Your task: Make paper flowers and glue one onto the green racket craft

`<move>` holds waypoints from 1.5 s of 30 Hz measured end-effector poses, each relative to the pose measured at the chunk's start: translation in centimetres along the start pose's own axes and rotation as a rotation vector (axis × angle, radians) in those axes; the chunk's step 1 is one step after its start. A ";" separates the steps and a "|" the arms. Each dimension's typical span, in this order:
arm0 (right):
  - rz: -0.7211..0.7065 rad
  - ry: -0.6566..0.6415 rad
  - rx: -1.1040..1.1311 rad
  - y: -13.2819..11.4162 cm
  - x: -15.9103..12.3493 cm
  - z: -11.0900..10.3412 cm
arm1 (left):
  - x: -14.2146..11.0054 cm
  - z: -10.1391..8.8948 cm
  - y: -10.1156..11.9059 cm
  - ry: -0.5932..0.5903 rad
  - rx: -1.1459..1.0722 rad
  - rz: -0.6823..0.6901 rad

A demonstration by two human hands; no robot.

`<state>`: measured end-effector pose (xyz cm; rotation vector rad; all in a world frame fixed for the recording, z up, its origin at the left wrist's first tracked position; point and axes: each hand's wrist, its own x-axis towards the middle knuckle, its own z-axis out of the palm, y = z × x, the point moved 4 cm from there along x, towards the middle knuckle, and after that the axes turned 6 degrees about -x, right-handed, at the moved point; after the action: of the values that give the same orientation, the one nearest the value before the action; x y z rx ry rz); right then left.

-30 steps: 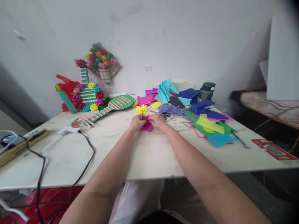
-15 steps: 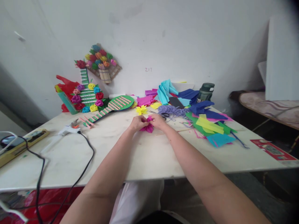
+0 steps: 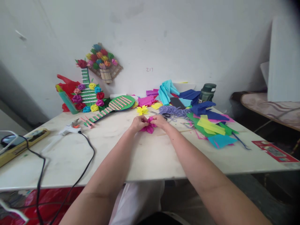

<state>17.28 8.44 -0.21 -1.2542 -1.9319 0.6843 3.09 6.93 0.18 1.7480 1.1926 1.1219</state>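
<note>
White and corded, a glue gun (image 3: 70,129) lies at the frame's left. Near centre, the left hand (image 3: 138,123) pinches a magenta paper flower (image 3: 148,128), whose middle is hard to make out; the right hand (image 3: 159,122) grips its other side. Purple yarn (image 3: 172,110) lies right of centre, then green paper (image 3: 196,122) farther right.

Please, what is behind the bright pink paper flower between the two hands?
Behind the bright pink paper flower, slightly left, a yellow paper flower lies on the whitish table. The left hand and right hand hide part of the table there.
</note>
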 end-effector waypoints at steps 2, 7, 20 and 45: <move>-0.007 -0.008 -0.030 0.0 0.0 0.0 | 0.0 0.0 -0.2 0.000 -0.043 -0.031; -0.040 -0.009 -0.108 0.3 0.3 0.2 | 0.0 0.1 -0.3 0.010 -0.062 -0.060; -0.340 0.147 -0.620 -3.0 -1.1 0.3 | 0.4 0.0 -0.7 0.108 -0.003 -0.107; -0.208 0.237 -0.168 -1.5 -0.3 -0.7 | -0.4 -0.1 1.8 0.162 0.245 0.013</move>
<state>17.13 7.60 1.22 -1.1544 -1.9154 0.2588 3.49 5.97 1.70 1.8764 1.4712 1.1840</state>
